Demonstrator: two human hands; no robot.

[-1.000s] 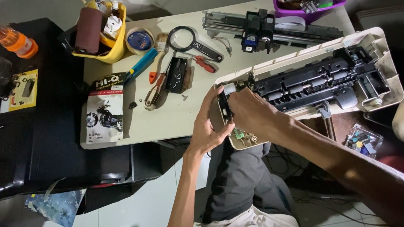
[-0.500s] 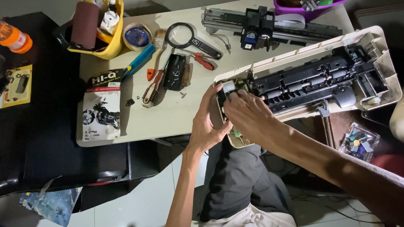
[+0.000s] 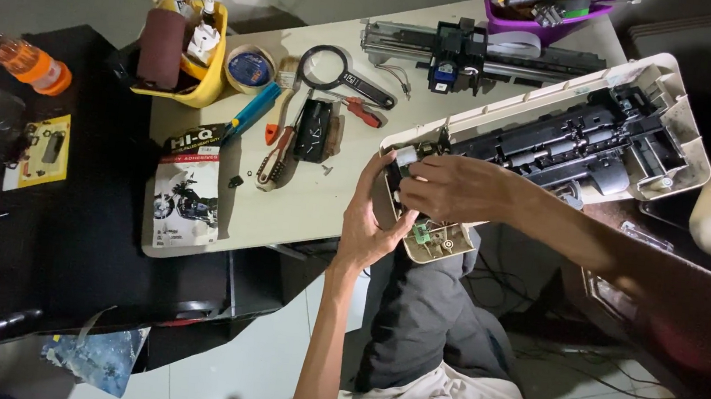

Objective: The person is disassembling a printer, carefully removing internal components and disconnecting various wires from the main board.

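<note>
Both my hands are at the near corner of the opened printer (image 3: 556, 133), the same corner as a moment ago, but they have closed more tightly around it. My left hand (image 3: 371, 223) now cups this corner from below with the fingers curled up against the edge. My right hand (image 3: 453, 188) lies over it from above, fingers bent onto a small part there; I cannot tell if it grips something. So I judge the work at this corner is not finished. Beyond the printer lies the carriage rail (image 3: 476, 54), and left of the printer the magnifying glass (image 3: 334, 70).
</note>
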